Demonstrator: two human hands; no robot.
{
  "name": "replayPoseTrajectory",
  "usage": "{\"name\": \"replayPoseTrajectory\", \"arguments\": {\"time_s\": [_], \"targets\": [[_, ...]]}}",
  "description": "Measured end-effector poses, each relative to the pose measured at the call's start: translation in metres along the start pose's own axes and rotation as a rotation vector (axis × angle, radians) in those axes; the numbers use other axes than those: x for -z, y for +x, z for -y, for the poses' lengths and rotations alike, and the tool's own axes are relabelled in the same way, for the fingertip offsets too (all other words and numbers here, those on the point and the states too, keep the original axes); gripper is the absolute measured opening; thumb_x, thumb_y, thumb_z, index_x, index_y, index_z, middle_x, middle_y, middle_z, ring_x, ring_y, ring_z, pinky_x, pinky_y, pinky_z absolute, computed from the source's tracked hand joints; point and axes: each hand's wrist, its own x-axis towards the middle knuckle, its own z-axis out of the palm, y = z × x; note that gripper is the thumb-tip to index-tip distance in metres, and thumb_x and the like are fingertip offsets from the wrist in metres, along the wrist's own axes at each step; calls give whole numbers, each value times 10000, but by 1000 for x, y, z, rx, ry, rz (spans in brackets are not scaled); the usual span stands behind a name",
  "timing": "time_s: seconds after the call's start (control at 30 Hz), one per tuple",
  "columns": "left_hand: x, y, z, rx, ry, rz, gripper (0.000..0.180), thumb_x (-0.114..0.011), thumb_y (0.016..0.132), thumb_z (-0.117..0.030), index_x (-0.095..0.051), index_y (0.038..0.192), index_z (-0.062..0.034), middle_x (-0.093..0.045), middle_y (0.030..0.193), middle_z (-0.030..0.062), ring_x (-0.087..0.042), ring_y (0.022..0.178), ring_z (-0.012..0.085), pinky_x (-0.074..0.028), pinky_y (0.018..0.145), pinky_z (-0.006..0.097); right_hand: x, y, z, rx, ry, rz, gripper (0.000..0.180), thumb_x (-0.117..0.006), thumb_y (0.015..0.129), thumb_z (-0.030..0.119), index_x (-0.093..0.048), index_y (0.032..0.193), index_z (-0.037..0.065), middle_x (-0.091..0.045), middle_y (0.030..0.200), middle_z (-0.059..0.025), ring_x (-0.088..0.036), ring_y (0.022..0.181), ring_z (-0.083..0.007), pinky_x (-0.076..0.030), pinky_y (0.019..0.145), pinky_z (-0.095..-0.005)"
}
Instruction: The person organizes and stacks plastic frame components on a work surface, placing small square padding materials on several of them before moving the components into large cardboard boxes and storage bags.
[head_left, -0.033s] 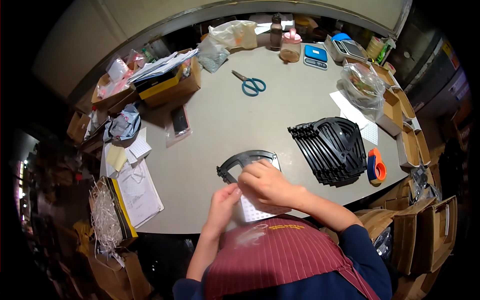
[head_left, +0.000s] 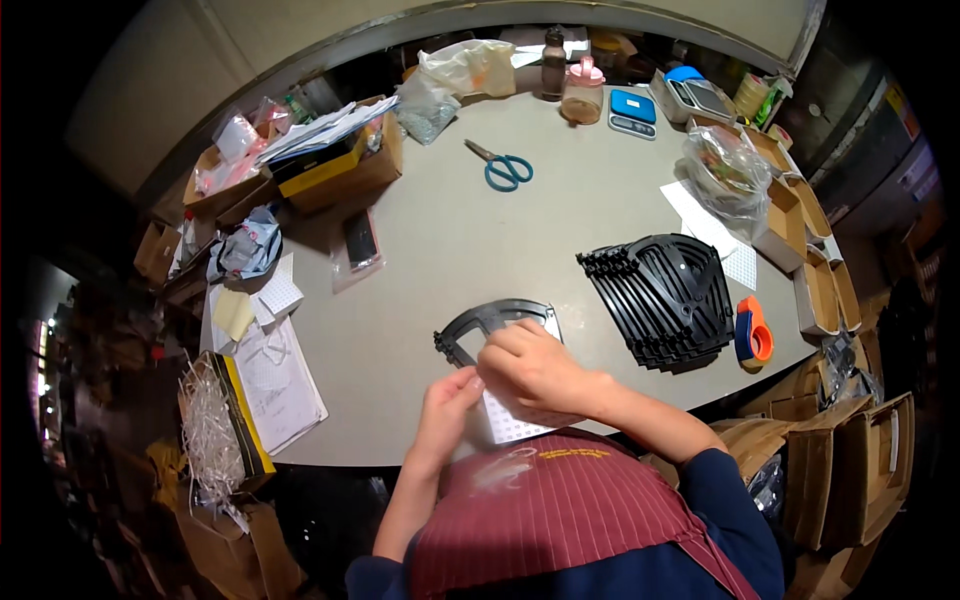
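Observation:
In front of me on the table lies a black fan-shaped plastic part (head_left: 495,313) with a curved outer edge. A white sheet with rows of small printed marks (head_left: 513,424) rests between it and my apron, partly covered by my hands. My left hand (head_left: 447,405) is closed in a pinch, thumb and forefinger together by the sheet's left edge. My right hand (head_left: 532,368) is curled over the sheet and the near side of the black part, its fingertips close to the left ones. Whatever the fingertips hold is too small or hidden to make out.
To the right is a stack of similar black parts (head_left: 665,300), beside an orange and blue tape dispenser (head_left: 754,332). Scissors (head_left: 505,170) lie farther back. A wrapped dark flat item (head_left: 359,243) and papers (head_left: 280,395) are at left; small cardboard boxes (head_left: 784,222) line the right edge.

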Motion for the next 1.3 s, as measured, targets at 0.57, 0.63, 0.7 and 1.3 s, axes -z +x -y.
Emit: {"name": "replayPoseTrajectory", "arguments": {"time_s": [0.57,0.63,0.7,1.3], "targets": [[118,-27,60,-40,26,-610,261,-503,1028,-132,-644,1119,68,-687,965,64,-625,845,100,-482,745,234,-92,-27,-127,-557,56,324,195,-615,814,193,-674,862,14,-687,860,-219,-662,845,-403,-522,741,-492],[122,-33,65,-26,30,-626,262,-506,1028,-138,-648,1121,62,-687,968,62,-621,833,91,-468,715,221,-96,-24,-126,-553,-60,286,196,-620,813,196,-677,859,15,-690,855,-214,-667,837,-401,-526,725,-494],[124,-38,68,-41,46,-604,264,-515,1027,-157,-657,1115,48,-684,963,44,-595,793,69,-427,665,208,-93,-19,-123,-590,-320,144,276,-676,823,298,-703,814,24,-697,813,-195,-683,781,-387,-530,664,-482],[119,-16,47,-217,-59,-673,216,-502,1031,-144,-620,1004,35,-665,911,66,-617,811,125,-491,756,268,205,-110,-155,-1000,-830,80,374,-694,766,404,-691,820,34,-690,829,-187,-677,813,-368,-527,706,-466]]}}
